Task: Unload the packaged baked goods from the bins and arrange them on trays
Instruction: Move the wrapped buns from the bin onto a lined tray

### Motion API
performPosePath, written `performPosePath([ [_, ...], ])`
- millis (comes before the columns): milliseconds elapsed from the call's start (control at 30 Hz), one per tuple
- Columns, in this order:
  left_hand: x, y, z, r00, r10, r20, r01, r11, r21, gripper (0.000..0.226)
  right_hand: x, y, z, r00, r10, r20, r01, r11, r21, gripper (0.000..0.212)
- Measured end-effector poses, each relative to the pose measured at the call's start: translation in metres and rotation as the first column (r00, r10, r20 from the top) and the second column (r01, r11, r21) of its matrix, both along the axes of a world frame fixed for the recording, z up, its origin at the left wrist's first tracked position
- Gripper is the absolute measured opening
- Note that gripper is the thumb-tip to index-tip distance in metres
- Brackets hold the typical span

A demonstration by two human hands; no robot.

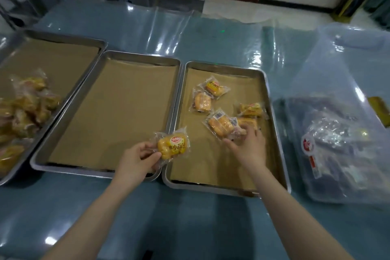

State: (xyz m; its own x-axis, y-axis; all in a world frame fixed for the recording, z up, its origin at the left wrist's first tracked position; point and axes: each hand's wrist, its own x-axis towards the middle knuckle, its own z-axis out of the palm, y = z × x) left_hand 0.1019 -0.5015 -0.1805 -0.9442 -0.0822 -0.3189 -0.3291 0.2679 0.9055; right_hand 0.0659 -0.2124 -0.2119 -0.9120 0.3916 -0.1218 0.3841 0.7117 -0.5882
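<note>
Pinched between thumb and fingertips, a packet (pixel 173 146) hangs from the left hand (pixel 137 160) over the seam where the near right corner of the middle tray (pixel 95 170) meets the right tray (pixel 211 186). The right hand (pixel 248 145) lies on the loose packets (pixel 221 125) at the near right of the right tray, fingers bent over a wrapper; whether it grips or only presses, I cannot tell.

The middle tray's paper is bare, so the held packet probably starts a row there. Best to lay it flat, label up, square to the rim in a corner, leaving room for neighbours. Those on the right tray lie askew and overlapping, so lift each clear of its neighbours; dragging could ruck the paper. Hold by the wrapper edge to avoid squashing the bread. Far right sits the bin (pixel 358 95); the left tray (pixel 63 35) carries a pile (pixel 27 110).
</note>
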Motion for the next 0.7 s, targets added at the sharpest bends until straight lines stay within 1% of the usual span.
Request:
performPosePath([
  [67, -0.002, 0.002, -0.002, 0.998, 0.060, 0.003, -0.060, 0.998, -0.014, 0.020, -0.024, 0.018, -0.009, 0.999, 0.053, 0.008, -0.054, 0.994, 0.095, 0.093],
  [100, -0.002, 0.003, -0.002, 0.996, 0.091, -0.002, -0.091, 0.995, -0.028, 0.019, -0.037, 0.026, -0.012, 0.993, 0.106, 0.043, -0.110, 0.986, 0.124, 0.100],
  [167, 0.000, 0.007, -0.002, 0.989, 0.150, -0.017, -0.151, 0.987, -0.051, 0.018, -0.061, 0.037, -0.019, 0.959, 0.221, 0.178, -0.248, 0.958, 0.147, 0.110],
  [200, 0.001, 0.008, -0.001, 0.986, 0.167, -0.022, -0.168, 0.983, -0.069, 0.017, -0.072, 0.039, -0.022, 0.932, 0.266, 0.248, -0.302, 0.945, 0.123, 0.112],
  [267, 0.004, 0.012, 0.000, 0.983, 0.182, -0.024, -0.183, 0.977, -0.111, 0.018, -0.084, 0.033, -0.030, 0.871, 0.353, 0.341, -0.404, 0.910, 0.089, 0.112],
  [333, 0.006, 0.015, 0.001, 0.979, 0.202, -0.013, -0.202, 0.972, -0.120, 0.020, -0.085, 0.022, -0.040, 0.816, 0.418, 0.399, -0.508, 0.848, 0.149, 0.110],
  [367, 0.007, 0.017, 0.001, 0.976, 0.216, -0.007, -0.216, 0.970, -0.112, 0.020, -0.082, 0.017, -0.044, 0.810, 0.427, 0.402, -0.532, 0.824, 0.195, 0.109],
  [433, 0.007, 0.020, 0.003, 0.972, 0.237, -0.002, -0.235, 0.965, -0.116, 0.019, -0.077, 0.016, -0.050, 0.854, 0.412, 0.316, -0.499, 0.820, 0.279, 0.101],
  [500, 0.006, 0.022, 0.005, 0.970, 0.245, -0.003, -0.244, 0.963, -0.115, 0.018, -0.072, 0.023, -0.052, 0.914, 0.373, 0.158, -0.404, 0.863, 0.302, 0.083],
  [600, 0.006, 0.023, 0.007, 0.967, 0.256, -0.006, -0.256, 0.963, -0.083, 0.018, -0.064, 0.031, -0.056, 0.950, 0.310, -0.044, -0.293, 0.929, 0.226, 0.059],
  [667, 0.006, 0.021, 0.008, 0.963, 0.270, -0.017, -0.270, 0.961, -0.061, 0.016, -0.061, 0.032, -0.056, 0.948, 0.304, -0.096, -0.281, 0.938, 0.203, 0.047],
  [700, 0.006, 0.020, 0.009, 0.963, 0.269, -0.023, -0.270, 0.961, -0.057, 0.016, -0.061, 0.032, -0.054, 0.951, 0.294, -0.095, -0.273, 0.943, 0.189, 0.046],
])
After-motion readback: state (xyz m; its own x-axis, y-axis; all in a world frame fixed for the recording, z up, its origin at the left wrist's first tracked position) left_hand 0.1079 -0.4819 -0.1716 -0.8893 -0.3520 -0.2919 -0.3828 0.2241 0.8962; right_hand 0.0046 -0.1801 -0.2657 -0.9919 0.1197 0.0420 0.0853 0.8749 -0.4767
